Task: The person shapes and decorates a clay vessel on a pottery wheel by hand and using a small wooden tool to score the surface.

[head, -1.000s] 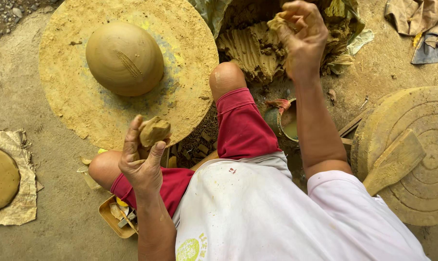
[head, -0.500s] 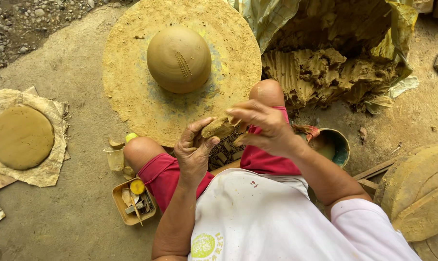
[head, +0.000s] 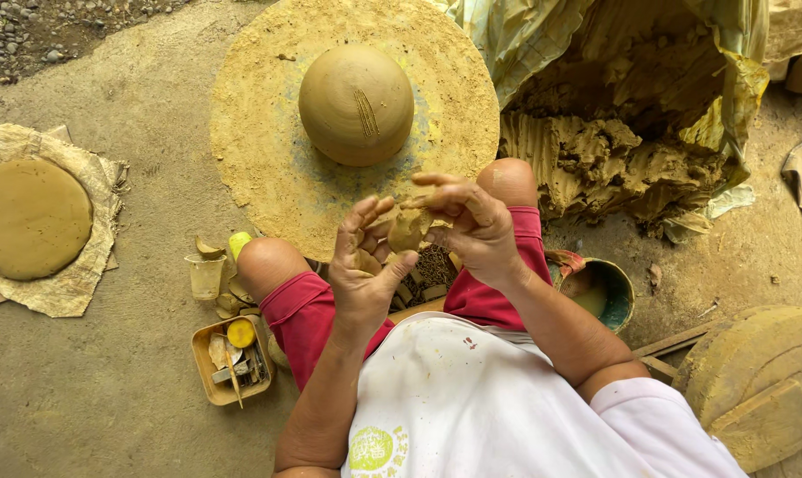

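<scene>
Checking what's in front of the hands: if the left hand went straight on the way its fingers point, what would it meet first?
The left hand points up-frame past the clay lump it holds, so it would probably first meet the round wheel, then the clay dome. Depth is unclear.

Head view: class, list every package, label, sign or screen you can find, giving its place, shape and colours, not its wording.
Round printed logo: on the white apron at the bottom edge, green and yellow.
Plastic sheeting: wrapped around the clay heap at upper right, crumpled, pale yellow-green.
No signs or screens are visible.
</scene>
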